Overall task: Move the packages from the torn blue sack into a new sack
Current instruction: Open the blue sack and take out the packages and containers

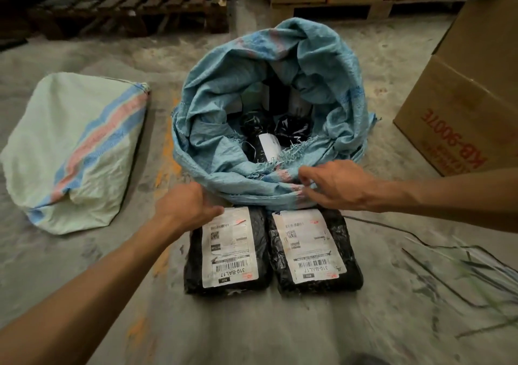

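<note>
Two black packages (269, 252) are lying out at 6 o'clock; right hand (336, 185) is pinching the torn blue sack (224, 118) rim, left hand (185, 205) hovering loose-fingered, so more unloading is coming, I'd guess.

Readable text, all upside down to camera: left black package (227, 252) has a white shipping label with "310-BAL17" and a small black "ECO" tag, plus barcodes. Right black package (315, 248) label shows the same "310-BAL17" and "ECO". Cardboard box (459, 106) at right has red print "KB-900TE". Finer label print is too small to read.
</note>
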The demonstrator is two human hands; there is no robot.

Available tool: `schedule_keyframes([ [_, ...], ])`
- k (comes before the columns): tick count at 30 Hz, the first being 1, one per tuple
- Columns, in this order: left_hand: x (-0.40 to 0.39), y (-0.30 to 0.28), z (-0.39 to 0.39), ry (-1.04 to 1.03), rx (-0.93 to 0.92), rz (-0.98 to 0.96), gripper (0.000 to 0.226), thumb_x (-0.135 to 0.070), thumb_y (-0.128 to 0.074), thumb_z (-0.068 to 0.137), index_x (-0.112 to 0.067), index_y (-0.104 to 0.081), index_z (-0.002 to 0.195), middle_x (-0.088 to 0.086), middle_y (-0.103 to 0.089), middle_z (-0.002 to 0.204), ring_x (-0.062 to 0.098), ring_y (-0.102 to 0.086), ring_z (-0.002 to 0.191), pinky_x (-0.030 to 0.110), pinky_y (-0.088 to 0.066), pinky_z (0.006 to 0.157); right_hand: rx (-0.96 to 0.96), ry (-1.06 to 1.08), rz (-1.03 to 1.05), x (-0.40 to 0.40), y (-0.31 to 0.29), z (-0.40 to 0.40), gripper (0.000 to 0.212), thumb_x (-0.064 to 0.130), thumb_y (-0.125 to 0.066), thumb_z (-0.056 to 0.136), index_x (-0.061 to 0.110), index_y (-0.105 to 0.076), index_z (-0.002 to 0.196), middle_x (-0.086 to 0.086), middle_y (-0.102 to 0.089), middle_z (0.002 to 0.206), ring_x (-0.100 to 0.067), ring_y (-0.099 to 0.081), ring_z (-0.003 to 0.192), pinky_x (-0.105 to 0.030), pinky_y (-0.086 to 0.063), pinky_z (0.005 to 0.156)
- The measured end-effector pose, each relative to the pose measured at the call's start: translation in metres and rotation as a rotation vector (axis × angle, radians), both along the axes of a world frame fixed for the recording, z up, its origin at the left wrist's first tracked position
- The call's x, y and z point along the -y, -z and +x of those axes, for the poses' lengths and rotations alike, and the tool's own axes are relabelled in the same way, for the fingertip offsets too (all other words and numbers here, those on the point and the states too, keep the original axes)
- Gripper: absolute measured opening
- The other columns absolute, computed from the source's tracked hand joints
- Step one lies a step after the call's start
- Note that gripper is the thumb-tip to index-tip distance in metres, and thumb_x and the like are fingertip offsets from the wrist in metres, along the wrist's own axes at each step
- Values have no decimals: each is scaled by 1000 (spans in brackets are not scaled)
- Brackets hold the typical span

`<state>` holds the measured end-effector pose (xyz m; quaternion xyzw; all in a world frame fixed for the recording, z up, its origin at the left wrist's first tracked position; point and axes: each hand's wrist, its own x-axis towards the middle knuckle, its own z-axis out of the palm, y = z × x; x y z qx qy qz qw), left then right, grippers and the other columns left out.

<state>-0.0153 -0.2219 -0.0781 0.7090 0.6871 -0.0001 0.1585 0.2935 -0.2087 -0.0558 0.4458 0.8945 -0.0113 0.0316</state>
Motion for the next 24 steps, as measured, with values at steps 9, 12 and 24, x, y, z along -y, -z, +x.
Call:
schedule_keyframes([
  [9,-72,-52,84,147,458,219,27,-25,-63,91,-17,-64,116,-6,-67,81,8,-61,72,12,-41,60,-89,51,15,-110,-8,-28,32,30,-39,96,14,-55,119,-10,-60,114,-30,-56,104,-44,-47,88],
  [12,-107,-29,102,41,411,-40,60,-33,-59,93,-15,-37,146,9,-64,122,24,-60,110,27,-47,88,156,181,-184,-139,-6,-17,31,28,-43,94,14,-57,118,-10,-63,113,-33,-62,99,-38,-52,79],
  [24,-159,40,135,-307,547,-266,101,-39,-72,78,-36,-1,149,12,-58,121,31,-61,96,34,-50,77,81,402,-413,-232,51,-18,87,36,-64,88,15,-10,154,-19,-39,149,-35,-46,130,-38,-42,103],
])
